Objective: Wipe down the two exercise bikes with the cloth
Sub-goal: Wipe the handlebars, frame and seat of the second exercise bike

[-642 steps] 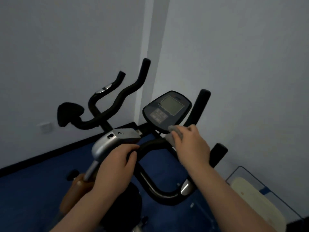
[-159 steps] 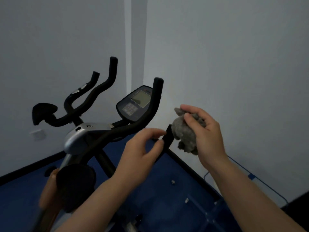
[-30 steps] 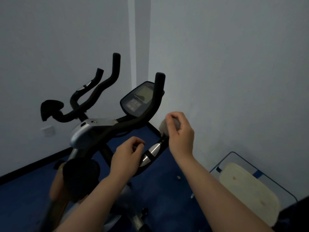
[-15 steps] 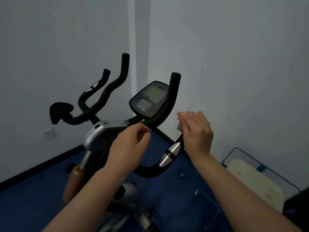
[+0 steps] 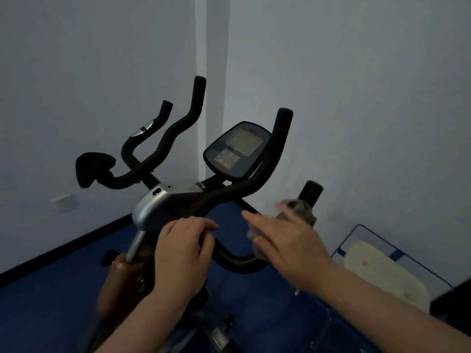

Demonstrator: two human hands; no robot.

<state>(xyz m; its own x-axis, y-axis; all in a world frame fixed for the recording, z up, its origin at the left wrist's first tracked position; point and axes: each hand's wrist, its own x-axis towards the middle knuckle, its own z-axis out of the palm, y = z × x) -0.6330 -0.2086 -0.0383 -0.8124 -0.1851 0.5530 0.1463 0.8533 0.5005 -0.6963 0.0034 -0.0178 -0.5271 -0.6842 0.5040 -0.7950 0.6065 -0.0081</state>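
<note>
Here, left hand [image 5: 182, 253] grips bike handlebar [image 5: 237, 261], right hand [image 5: 288, 240] fingers flat, pressing grey cloth [image 5: 300, 210] on bar.

Two exercise bikes are counted: a near bike [image 5: 163, 207] and a far bike [image 5: 142, 159] to the left. One grey cloth [image 5: 298, 212], one console [image 5: 237, 149] and two hands, left [image 5: 182, 253] and right [image 5: 288, 245], are seen.
</note>
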